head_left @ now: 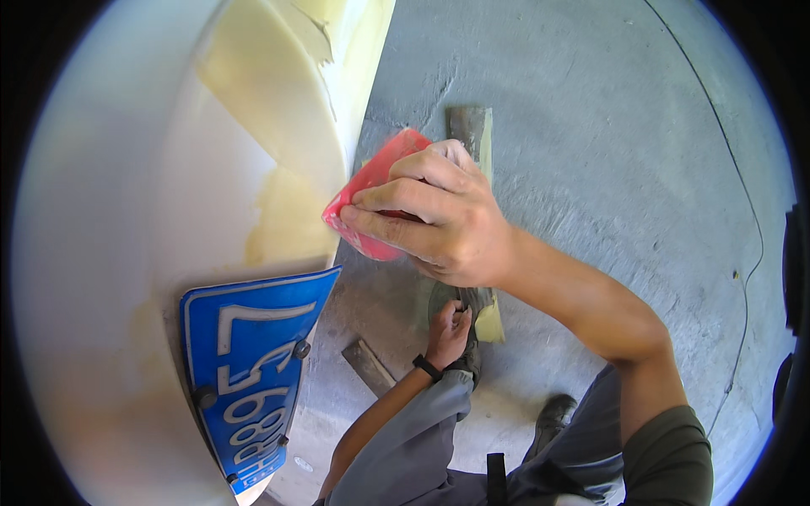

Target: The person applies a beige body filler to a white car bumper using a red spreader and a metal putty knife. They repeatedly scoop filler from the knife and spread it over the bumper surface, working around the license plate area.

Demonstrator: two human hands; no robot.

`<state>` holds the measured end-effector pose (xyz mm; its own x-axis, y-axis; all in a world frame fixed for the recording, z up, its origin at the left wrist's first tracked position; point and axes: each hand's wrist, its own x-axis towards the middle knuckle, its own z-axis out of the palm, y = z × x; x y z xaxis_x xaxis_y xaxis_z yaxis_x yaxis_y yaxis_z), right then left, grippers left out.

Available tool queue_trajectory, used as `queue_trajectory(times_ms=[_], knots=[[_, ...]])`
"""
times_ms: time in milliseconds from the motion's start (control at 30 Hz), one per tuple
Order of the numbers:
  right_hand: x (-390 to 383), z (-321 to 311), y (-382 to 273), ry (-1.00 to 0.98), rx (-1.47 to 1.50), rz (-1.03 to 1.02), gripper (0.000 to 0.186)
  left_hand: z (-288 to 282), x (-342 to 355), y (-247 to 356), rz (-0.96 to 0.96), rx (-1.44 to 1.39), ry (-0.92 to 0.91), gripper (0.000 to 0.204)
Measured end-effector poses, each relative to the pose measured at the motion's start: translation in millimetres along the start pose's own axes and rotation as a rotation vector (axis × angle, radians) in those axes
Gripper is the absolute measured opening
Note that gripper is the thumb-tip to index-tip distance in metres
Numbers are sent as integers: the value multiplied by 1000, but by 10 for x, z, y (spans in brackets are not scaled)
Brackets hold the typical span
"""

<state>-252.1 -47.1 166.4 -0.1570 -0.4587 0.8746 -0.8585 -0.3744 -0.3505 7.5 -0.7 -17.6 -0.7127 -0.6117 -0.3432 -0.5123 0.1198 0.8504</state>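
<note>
Red spreader (pixel 371 198) pressed on the white panel's (pixel 110 211) edge, gripped by right hand (pixel 439 215); left hand (pixel 447 333) clenched low.

Number plate (pixel 253 371) on bumper (pixel 110 253), below spreader (pixel 371 198).

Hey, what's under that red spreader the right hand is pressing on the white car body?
The red spreader lies flat against the white panel, at the edge of a pale yellow filler patch. The right hand covers much of it, so what lies directly beneath cannot be seen.

olive short sleeve (pixel 666 451) | grey trousers (pixel 413 438) | black wristband (pixel 427 368) | dark shoes (pixel 553 415)
</note>
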Motion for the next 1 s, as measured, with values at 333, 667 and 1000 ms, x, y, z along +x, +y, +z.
queue_trajectory(times_ms=[333, 667, 1000], knots=[[964, -519, 253, 286, -395, -345, 34, 26, -8, -45, 5, 5, 21, 20], [1256, -156, 501, 495, -329, -464, 49, 25, 2, -88, 24, -13, 11, 20], [1063, -295, 294, 289, -413, -366, 37, 18, 4, -92, -27, -24, -17, 20]])
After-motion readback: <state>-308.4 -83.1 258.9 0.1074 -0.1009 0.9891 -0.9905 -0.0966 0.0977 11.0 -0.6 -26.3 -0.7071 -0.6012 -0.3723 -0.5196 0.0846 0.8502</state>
